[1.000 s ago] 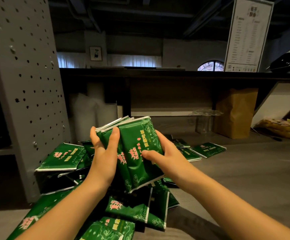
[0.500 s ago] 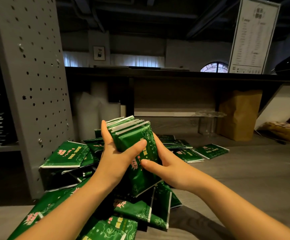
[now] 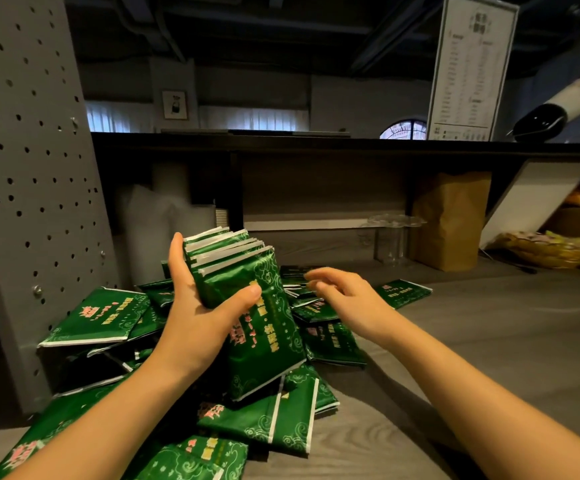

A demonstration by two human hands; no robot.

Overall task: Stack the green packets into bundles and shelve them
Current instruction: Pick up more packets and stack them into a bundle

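Grey table (image 3: 489, 341), packets (image 3: 91, 317) heaped by pegboard (image 3: 32, 168), left hand (image 3: 198, 320) gripping bundle (image 3: 257, 334)

The left hand (image 3: 195, 317) covers the lower left of the bundle of glossy green foil packets (image 3: 247, 299), whose rear packets show only as white top edges. The right hand (image 3: 347, 296) has blurred fingertips (image 3: 313, 276). Loose green foil packets (image 3: 184, 459) at the near edge of the grey wood-grain bench (image 3: 489, 341) run off the picture's bottom. Print on the tall white framed sign (image 3: 468, 71) is too small to read, and its top is cut off.
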